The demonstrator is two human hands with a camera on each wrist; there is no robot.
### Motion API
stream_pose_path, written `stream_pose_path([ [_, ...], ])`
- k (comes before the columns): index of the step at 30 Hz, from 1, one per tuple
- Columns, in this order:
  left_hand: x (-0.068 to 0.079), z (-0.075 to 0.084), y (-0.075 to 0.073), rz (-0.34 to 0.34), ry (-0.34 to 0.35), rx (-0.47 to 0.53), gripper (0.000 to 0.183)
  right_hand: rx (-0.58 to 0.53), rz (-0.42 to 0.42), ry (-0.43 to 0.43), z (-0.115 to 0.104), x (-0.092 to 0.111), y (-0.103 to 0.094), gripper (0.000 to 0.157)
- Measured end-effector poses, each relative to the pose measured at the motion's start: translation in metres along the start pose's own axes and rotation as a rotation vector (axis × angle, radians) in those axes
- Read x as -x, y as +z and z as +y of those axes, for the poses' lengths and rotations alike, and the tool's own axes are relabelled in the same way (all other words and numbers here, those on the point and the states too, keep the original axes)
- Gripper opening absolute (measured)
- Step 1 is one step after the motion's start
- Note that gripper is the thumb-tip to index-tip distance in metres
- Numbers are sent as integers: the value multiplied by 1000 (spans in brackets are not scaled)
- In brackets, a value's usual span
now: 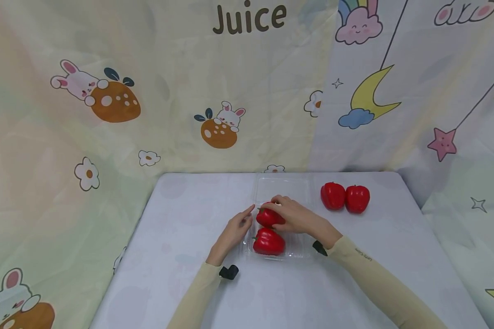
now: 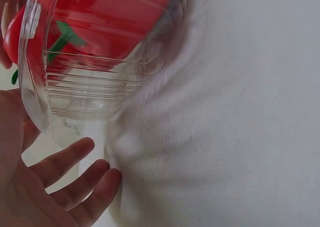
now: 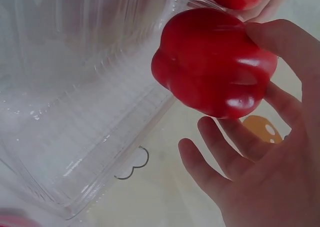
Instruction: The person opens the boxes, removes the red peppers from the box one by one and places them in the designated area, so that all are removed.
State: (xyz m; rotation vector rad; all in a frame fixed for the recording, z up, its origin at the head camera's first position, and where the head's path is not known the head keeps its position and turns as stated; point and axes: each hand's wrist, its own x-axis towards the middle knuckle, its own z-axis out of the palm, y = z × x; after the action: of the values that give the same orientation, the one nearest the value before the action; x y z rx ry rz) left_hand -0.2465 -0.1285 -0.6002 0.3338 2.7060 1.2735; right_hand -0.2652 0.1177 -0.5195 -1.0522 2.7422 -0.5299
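My right hand [image 1: 292, 214] grips a red bell pepper [image 1: 267, 218] between thumb and fingers, over the left side of a clear plastic clamshell box [image 1: 300, 246]. In the right wrist view, that pepper [image 3: 212, 62] shows its glossy underside, and the thumb presses its side. A second red bell pepper [image 1: 268, 242] lies in the box's front left, its green stem pointing left. Beside the box's left wall is my left hand [image 1: 235, 230]. Its fingers are loosely spread in the left wrist view, with the hand close against the box rim [image 2: 30, 77].
Two more red bell peppers [image 1: 333, 196] stand side by side on the white table [image 1: 181, 219], right of the box. The box's clear lid [image 1: 284, 186] lies folded back toward the table's far edge. A printed cloth backdrop [image 1: 263, 82] hangs behind.
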Motion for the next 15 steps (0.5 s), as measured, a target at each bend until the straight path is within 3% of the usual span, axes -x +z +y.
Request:
stream_pose_path([
  [15, -1, 0, 0, 5, 5, 7, 49, -48, 61, 154, 0, 1, 2, 79],
])
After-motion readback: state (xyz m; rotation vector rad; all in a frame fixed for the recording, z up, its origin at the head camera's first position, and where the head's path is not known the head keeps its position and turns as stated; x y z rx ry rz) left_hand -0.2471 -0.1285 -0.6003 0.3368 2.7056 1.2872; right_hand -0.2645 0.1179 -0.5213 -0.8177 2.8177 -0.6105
